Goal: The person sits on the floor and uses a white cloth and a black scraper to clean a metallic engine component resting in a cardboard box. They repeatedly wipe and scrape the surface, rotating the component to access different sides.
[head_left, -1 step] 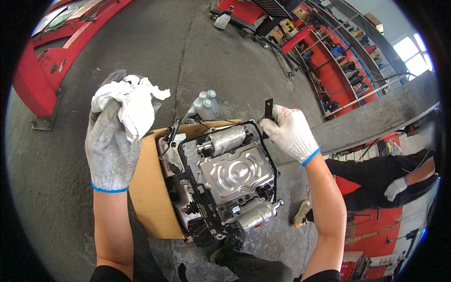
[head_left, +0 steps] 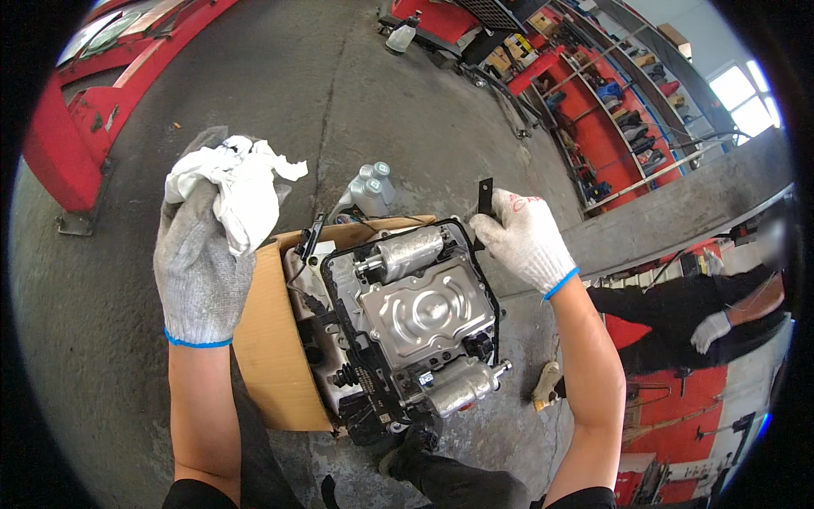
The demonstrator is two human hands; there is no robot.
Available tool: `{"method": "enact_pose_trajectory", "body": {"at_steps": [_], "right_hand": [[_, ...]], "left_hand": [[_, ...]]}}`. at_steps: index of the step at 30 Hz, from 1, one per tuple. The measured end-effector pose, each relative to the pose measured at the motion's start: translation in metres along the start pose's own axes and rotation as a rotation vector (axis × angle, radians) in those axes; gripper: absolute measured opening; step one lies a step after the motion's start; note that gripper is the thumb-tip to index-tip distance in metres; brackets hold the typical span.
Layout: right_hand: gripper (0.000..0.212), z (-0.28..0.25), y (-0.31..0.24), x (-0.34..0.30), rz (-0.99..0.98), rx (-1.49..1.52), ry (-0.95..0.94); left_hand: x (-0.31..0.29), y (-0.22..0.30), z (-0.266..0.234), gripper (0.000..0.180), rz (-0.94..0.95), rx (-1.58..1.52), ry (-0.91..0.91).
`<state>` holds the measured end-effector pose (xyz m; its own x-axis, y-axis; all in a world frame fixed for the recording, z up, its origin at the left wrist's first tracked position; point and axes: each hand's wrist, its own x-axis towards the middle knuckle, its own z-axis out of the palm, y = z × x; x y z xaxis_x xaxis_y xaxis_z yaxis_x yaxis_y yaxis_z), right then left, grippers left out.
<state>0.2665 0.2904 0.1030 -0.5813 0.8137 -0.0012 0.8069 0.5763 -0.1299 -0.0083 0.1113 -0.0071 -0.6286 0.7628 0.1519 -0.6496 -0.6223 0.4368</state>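
Two gloved hands here: the left hand (head_left: 202,271) is bunched around a white rag (head_left: 233,191) up off the work, while the right hand (head_left: 524,239) pinches a small black bracket (head_left: 486,198) at the far corner of the metal valve unit (head_left: 415,318), which rests on cardboard (head_left: 267,348), probably sparing the concrete floor (head_left: 280,93).

Grey concrete floor (head_left: 254,102), red shelving (head_left: 610,93) with tools, bright window (head_left: 742,85), red machine frame (head_left: 59,144)

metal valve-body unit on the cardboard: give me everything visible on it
The silvery metal valve-body unit lies flat on a brown cardboard sheet on the concrete floor. A stamped plate with round ribs sits centrally, shiny cylinders at top and bottom, black gasket rimming it, dark connectors left. The white-gloved right hand grips its top-right corner by a black tab.
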Motion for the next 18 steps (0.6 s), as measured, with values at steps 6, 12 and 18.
{"method": "enact_pose_trajectory", "body": {"at_steps": [6,12,18], "right_hand": [[0.030,0.001,0.001,-0.005,-0.021,-0.026,-0.010],[0.028,0.000,-0.002,-0.012,-0.101,-0.117,0.003],[0.028,-0.006,-0.006,-0.020,-0.160,-0.206,-0.022]], "left_hand": [[0.000,-0.002,0.003,0.032,-0.017,-0.018,-0.009],[0.000,-0.004,0.001,0.033,-0.022,-0.003,0.008],[-0.003,-0.005,0.011,0.033,0.031,0.073,0.067]]}}
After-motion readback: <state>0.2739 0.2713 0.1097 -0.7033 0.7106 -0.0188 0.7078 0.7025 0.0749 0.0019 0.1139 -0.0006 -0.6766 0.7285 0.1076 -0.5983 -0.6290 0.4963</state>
